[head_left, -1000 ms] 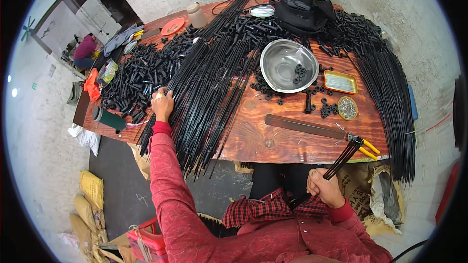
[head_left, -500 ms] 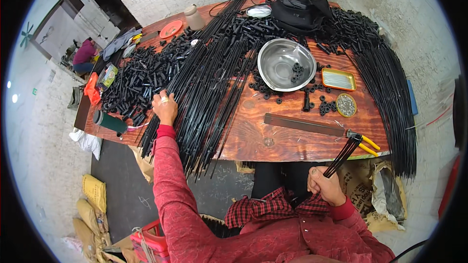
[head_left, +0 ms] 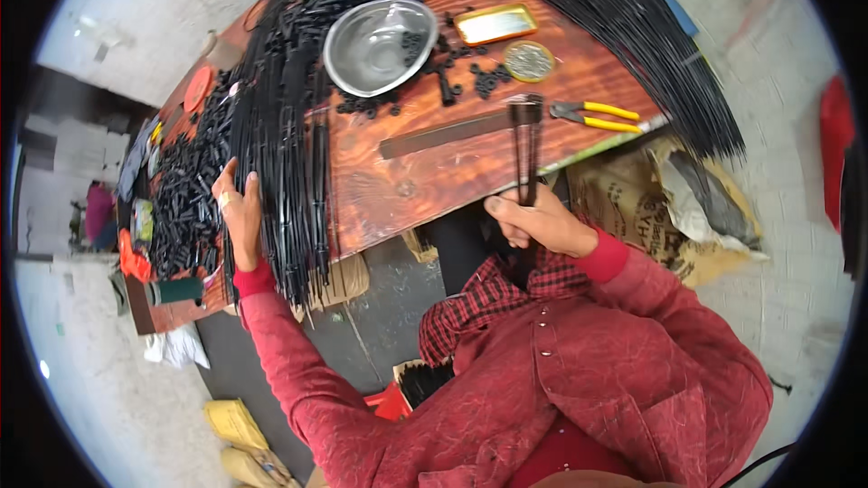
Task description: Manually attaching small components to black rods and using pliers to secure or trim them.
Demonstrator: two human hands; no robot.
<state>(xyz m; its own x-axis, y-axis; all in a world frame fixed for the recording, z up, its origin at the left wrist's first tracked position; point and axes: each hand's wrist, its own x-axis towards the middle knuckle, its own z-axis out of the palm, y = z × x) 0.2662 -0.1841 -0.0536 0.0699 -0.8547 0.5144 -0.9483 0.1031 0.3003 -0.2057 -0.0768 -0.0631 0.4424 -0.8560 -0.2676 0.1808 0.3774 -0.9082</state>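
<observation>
My left hand (head_left: 240, 217) is at the left edge of a large heap of long thin black rods (head_left: 285, 163), its thumb and fingers apart. Whether it touches the rods, I cannot tell. My right hand (head_left: 547, 221), at the table's front edge, is closed round a small bundle of black rods (head_left: 526, 149). The bundle stands nearly upright, its thicker ends at the top. Just right of those ends lie pliers with yellow handles (head_left: 608, 117). Behind the bundle, a long flat dark bar (head_left: 434, 136) rests on the wooden table (head_left: 362, 190).
A steel bowl (head_left: 348, 54) holds some black pieces. Right of it are a yellow-edged tray (head_left: 463, 32) of silvery pins and a round dish (head_left: 551, 63) of small metal parts. More rods (head_left: 633, 36) lie far right. Short black tubes (head_left: 185, 208) are heaped left, near a green bottle (head_left: 176, 291).
The view has swung to the right. My left hand has turned, its fingers spreading beside the heap. The right hand keeps its bundle, now more upright and farther from the pliers.
</observation>
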